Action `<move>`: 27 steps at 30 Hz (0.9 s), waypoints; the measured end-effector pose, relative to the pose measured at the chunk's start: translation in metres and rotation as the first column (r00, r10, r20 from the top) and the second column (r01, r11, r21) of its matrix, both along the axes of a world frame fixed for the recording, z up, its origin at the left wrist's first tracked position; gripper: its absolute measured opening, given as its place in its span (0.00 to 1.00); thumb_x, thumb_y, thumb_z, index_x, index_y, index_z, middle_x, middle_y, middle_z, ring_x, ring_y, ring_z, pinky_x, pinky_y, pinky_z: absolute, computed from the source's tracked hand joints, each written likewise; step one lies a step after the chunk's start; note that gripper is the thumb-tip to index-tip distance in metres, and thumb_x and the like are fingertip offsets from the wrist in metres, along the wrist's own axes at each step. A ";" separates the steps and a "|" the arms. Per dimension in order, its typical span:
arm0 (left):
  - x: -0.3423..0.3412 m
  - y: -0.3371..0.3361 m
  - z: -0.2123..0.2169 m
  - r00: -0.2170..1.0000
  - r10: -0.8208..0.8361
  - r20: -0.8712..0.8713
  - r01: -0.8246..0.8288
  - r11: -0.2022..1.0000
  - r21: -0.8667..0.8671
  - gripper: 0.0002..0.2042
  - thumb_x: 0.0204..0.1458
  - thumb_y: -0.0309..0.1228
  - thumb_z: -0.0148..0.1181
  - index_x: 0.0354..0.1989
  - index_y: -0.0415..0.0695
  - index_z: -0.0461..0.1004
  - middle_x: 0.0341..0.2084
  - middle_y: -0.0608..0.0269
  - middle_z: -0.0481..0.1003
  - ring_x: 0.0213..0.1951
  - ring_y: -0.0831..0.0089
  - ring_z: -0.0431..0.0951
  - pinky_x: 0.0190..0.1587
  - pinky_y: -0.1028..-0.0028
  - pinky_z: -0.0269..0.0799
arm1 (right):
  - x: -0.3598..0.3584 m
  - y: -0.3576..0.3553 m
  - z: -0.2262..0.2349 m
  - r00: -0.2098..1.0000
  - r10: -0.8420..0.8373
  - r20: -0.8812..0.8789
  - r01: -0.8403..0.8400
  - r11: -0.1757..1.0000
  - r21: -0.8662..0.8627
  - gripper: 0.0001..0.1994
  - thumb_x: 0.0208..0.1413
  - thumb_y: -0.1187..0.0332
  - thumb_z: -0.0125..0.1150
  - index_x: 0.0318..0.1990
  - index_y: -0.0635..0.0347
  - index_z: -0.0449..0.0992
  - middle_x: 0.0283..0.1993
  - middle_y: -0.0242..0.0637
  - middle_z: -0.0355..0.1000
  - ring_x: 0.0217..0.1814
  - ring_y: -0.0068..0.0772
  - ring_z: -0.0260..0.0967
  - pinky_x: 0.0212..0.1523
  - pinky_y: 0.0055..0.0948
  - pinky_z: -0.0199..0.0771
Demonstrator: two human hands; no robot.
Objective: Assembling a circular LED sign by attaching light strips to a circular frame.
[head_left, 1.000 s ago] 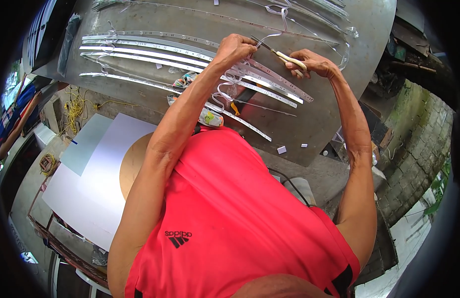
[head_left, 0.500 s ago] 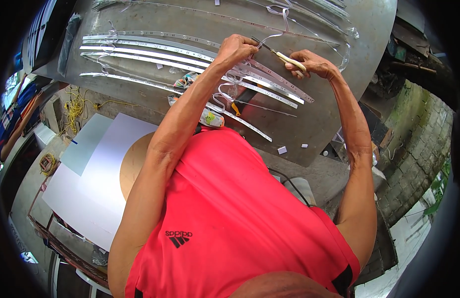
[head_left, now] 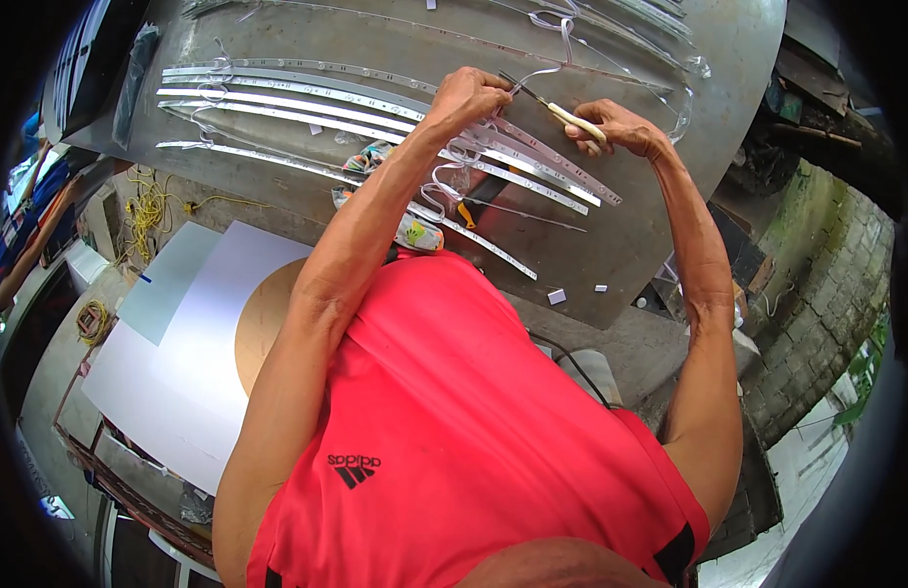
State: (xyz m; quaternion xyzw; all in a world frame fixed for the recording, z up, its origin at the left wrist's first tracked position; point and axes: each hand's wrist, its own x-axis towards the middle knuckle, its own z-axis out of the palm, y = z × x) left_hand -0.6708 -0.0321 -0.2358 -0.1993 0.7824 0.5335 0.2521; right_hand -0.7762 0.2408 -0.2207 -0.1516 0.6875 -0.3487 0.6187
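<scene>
My right hand point(head_left: 611, 127) is closed round the cream handles of a pair of scissors point(head_left: 577, 122). Their dark blades point up and left, reaching the fingertips of my left hand point(head_left: 471, 100). That hand is closed in a pinch on a thin white wire point(head_left: 564, 47), which loops in from the far side of the table. Below the left hand lie several white LED strips point(head_left: 562, 174), fanned out side by side and joined by curled white wires point(head_left: 436, 186). My left forearm covers their middle part.
Underneath is a grey metal table point(head_left: 630, 235). More strips point(head_left: 621, 34) lie along its far side. Near me are a patterned cloth bundle point(head_left: 415, 233), a yellow-and-black tool point(head_left: 466, 215) and small white pieces point(head_left: 557, 296). White sheets point(head_left: 194, 343) and yellow cord point(head_left: 150, 220) are at left.
Both hands, the scissors and the wire stay nearly where they were. At the far left edge, another person's arm has shifted slightly.
</scene>
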 end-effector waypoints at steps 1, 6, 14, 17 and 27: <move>0.000 0.000 0.000 1.000 0.003 0.004 -0.003 1.000 0.000 0.18 0.49 0.37 0.65 0.48 0.46 0.87 0.28 0.58 0.85 0.32 0.69 0.83 0.42 0.71 0.78 | 0.000 0.000 0.000 1.000 0.004 -0.004 -0.004 1.000 0.000 0.30 0.54 0.38 0.70 0.39 0.62 0.81 0.27 0.29 0.76 0.25 0.17 0.72 0.20 0.19 0.62; -0.001 0.000 -0.003 1.000 0.005 0.019 -0.005 1.000 0.013 0.17 0.50 0.37 0.66 0.47 0.47 0.87 0.27 0.59 0.85 0.31 0.70 0.83 0.41 0.72 0.77 | 0.002 0.003 -0.006 1.000 -0.005 -0.023 0.005 1.000 -0.017 0.31 0.53 0.38 0.71 0.40 0.63 0.81 0.27 0.29 0.75 0.25 0.17 0.71 0.21 0.20 0.63; -0.002 0.002 -0.011 0.999 -0.050 0.012 0.050 0.998 -0.035 0.13 0.56 0.35 0.67 0.48 0.46 0.86 0.33 0.59 0.86 0.33 0.75 0.84 0.40 0.74 0.78 | 0.005 0.017 -0.017 0.986 -0.029 -0.163 0.023 0.999 -0.037 0.27 0.52 0.43 0.75 0.32 0.62 0.79 0.22 0.30 0.70 0.24 0.22 0.66 0.23 0.29 0.61; 0.003 0.010 -0.014 0.995 -0.068 -0.066 0.057 0.986 -0.157 0.13 0.57 0.36 0.66 0.48 0.47 0.86 0.34 0.55 0.86 0.35 0.71 0.87 0.43 0.71 0.81 | 0.007 0.032 -0.009 0.922 0.086 -0.377 -0.094 0.996 -0.001 0.25 0.52 0.47 0.74 0.29 0.64 0.77 0.21 0.36 0.70 0.23 0.28 0.65 0.25 0.35 0.62; 0.071 -0.040 0.050 0.788 -0.213 -0.577 0.033 0.951 -0.307 0.18 0.54 0.27 0.64 0.55 0.42 0.77 0.40 0.49 0.82 0.40 0.49 0.83 0.43 0.56 0.79 | 0.074 0.056 0.008 0.316 0.098 -0.944 0.103 0.985 0.136 0.11 0.58 0.72 0.63 0.48 0.59 0.79 0.44 0.46 0.75 0.45 0.53 0.74 0.47 0.47 0.75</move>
